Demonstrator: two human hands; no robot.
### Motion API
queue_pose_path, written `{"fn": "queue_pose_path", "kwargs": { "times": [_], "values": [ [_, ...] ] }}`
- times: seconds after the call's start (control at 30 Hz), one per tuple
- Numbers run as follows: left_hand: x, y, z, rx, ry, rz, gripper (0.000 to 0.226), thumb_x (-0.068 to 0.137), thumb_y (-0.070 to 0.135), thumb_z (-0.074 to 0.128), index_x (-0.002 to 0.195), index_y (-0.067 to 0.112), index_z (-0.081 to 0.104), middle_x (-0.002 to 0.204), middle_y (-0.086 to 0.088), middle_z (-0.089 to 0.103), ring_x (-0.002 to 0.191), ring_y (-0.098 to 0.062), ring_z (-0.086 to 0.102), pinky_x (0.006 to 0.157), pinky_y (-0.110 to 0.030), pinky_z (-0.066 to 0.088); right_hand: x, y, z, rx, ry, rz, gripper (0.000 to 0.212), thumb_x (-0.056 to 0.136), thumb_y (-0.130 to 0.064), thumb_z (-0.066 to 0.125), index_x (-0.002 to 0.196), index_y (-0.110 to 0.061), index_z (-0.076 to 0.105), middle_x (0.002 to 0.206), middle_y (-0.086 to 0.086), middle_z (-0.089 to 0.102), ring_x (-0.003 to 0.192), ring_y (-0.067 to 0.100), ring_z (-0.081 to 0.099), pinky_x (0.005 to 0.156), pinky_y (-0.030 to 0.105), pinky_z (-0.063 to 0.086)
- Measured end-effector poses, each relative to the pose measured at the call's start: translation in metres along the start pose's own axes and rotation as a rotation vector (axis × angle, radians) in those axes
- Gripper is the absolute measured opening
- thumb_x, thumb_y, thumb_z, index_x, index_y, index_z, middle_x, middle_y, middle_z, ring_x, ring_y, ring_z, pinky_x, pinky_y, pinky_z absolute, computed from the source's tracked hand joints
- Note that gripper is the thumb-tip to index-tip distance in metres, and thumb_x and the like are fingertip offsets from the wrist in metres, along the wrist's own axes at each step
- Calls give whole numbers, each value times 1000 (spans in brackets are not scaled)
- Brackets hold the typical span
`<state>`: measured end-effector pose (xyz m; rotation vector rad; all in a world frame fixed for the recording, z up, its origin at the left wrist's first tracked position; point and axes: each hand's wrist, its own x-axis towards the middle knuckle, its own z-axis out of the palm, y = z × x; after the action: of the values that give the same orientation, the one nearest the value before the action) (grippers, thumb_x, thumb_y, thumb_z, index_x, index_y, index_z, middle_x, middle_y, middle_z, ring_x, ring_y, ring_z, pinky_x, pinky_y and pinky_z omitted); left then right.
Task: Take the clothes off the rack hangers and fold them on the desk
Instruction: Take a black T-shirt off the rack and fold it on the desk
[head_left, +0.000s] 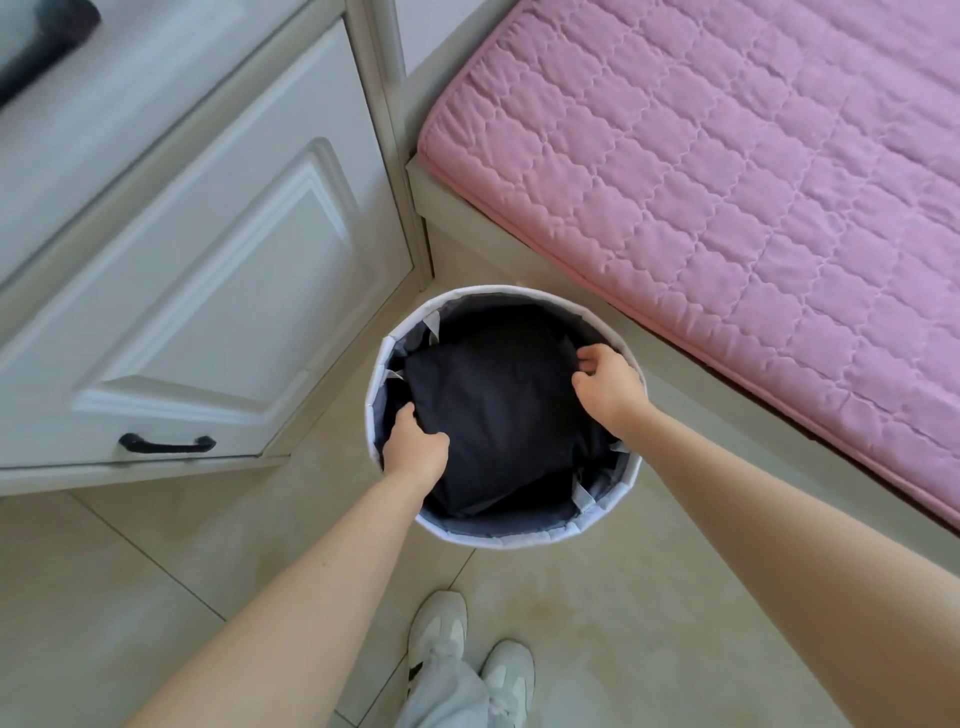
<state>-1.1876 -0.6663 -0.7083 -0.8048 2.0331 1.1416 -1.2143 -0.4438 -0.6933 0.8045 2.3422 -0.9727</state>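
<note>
1. A round basket (375, 364) stands on the tiled floor (597, 623) between a white cabinet (208, 291) and a pink mattress (727, 171).
2. Both hands, left hand (413, 448) and right hand (609, 380), grip a dark garment (498, 405) inside the basket.
3. White shoes (467, 649) show below.

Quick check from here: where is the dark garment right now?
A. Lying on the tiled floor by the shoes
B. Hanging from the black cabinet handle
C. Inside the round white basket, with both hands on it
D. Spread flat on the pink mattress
C: the dark garment sits bundled inside the round white basket, with the left hand and right hand gripping its edges.
</note>
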Motion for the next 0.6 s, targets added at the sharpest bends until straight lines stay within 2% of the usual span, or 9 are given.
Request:
{"fn": "queue_pose_path", "kwargs": {
  "times": [0.07, 0.17, 0.27, 0.33, 0.43, 0.53, 0.6],
  "values": [
    [-18, 7, -4, 13, -3, 7, 63, 89, 6, 52, 148, 18, 32, 144, -1, 48, 131, -25, 45, 103, -31, 36, -19, -2, -10, 15, -26, -5, 42, 94, -11, 45, 136, -12, 48, 129, 3, 58, 117, 22, 54, 87, 22, 38],
    [-52, 22, -13, -26, -53, 26, 60, 91, 6, 52, 147, 15, 35, 147, -4, 44, 131, -25, 45, 109, -36, 37, -56, -8, -34, 49, -23, -2, 39, 93, -13, 43, 131, -13, 52, 124, 6, 60, 116, 25, 53, 88, 25, 41],
    [-95, 39, -26, -90, -91, 56, 46, 91, 4, 50, 137, 14, 47, 131, -7, 56, 110, -23, 58, 100, -42, 48, -99, -15, -58, 84, -25, -25, 38, 93, -13, 42, 129, -14, 55, 127, 5, 60, 118, 24, 53, 93, 27, 41],
    [-137, 55, -37, -61, -86, 168, 31, 92, 4, 49, 119, 17, 58, 119, -4, 61, 101, -21, 61, 95, -44, 52, -140, -19, -84, 129, -15, -39, 38, 93, -11, 43, 128, -13, 58, 127, 3, 60, 119, 23, 53, 94, 28, 41],
    [-192, 74, -52, -38, -48, 315, 26, 92, 5, 47, 98, 27, 60, 108, 6, 63, 105, -19, 62, 96, -45, 51, -196, -22, -114, 212, 31, -59, 36, 92, -13, 45, 124, -12, 61, 123, 0, 63, 116, 19, 56, 93, 28, 44],
    [-260, 101, -66, -61, -28, 442, 28, 93, 5, 45, 94, 27, 61, 100, 10, 67, 96, -14, 66, 93, -44, 52, -263, -24, -149, 344, 121, -52, 30, 96, -17, 47, 121, -12, 61, 116, -3, 62, 105, 13, 57, 87, 28, 45],
    [-303, 118, -74, -98, -36, 536, 25, 95, 4, 45, 96, 22, 62, 96, 8, 70, 86, -9, 69, 91, -41, 53, -304, -26, -167, 448, 210, -42, 26, 97, -20, 47, 119, -14, 61, 114, -5, 62, 102, 12, 57, 93, 36, 49]
  ]
}}
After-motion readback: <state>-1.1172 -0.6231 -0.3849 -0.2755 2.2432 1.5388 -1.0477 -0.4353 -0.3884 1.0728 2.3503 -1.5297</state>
